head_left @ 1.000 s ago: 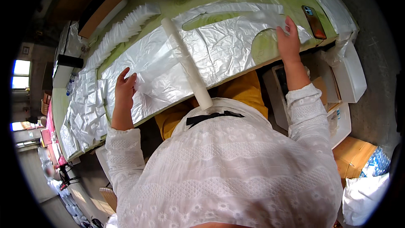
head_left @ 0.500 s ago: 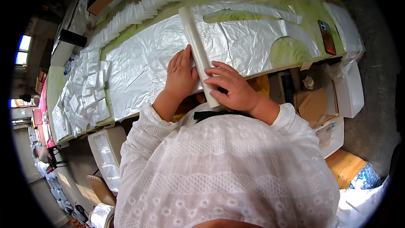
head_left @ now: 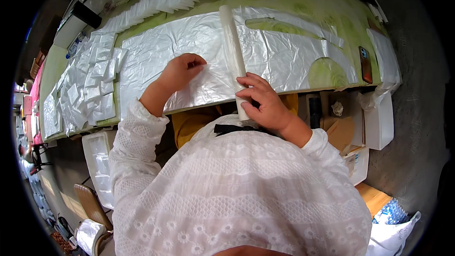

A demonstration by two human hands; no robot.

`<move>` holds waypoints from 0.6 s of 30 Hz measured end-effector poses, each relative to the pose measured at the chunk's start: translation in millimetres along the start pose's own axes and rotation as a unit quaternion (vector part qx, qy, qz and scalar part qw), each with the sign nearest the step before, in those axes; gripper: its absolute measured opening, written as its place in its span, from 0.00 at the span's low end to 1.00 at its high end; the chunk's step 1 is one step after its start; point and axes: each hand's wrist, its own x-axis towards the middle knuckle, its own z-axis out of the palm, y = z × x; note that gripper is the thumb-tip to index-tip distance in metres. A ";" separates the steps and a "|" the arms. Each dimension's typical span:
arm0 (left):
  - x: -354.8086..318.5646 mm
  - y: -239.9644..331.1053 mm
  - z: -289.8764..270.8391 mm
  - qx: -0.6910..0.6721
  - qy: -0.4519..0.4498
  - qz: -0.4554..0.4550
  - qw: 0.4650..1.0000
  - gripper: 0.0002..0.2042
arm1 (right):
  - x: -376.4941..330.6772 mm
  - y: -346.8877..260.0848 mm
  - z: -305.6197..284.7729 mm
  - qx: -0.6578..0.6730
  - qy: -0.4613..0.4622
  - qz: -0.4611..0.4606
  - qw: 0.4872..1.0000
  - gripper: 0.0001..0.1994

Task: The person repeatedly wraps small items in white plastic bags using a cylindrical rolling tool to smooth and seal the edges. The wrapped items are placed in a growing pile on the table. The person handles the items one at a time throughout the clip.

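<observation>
A long roll of translucent white plastic film [head_left: 231, 38] lies across the table, its near end reaching past the edge toward my body. My right hand [head_left: 264, 102] rests on the near end from the right, fingers and thumb curved against it. To the left of the roll, my left hand [head_left: 181, 72] is held low over the shiny plastic sheet [head_left: 156, 61], fingers curled and thumb drawn in. Whatever its fingertips pinch, if anything, is too small to make out. The wrinkled sheet spreads out on both sides of the roll.
Small flat white packets [head_left: 92, 90] are piled at the left, and a row of folded packets [head_left: 161, 2] stands behind. A phone [head_left: 365, 64] lies at the right. Below the table edge are a white plastic bin [head_left: 99, 166] and open boxes [head_left: 343, 135].
My left hand has left the roll and moved left over the sheet, its fingers now curled. My right hand stays on the roll. The whole view has shifted slightly.
</observation>
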 end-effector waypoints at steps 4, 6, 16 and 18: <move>32.7 9.1 -11.8 -0.184 0.174 -0.036 0.967 0.13 | 1.7 -0.8 -0.6 -0.018 -0.004 -0.005 1.000 0.13; 37.8 14.9 -14.0 -0.153 0.201 -0.013 0.967 0.13 | 2.6 -2.0 -1.5 -0.024 -0.009 -0.008 1.000 0.13; 17.9 24.1 79.6 0.203 0.222 0.146 0.943 0.17 | 13.5 -12.1 5.6 -0.064 -0.013 -0.063 0.996 0.10; 20.8 25.2 78.3 0.180 0.235 0.140 0.945 0.19 | 18.3 -14.4 6.0 -0.094 -0.025 -0.090 0.991 0.09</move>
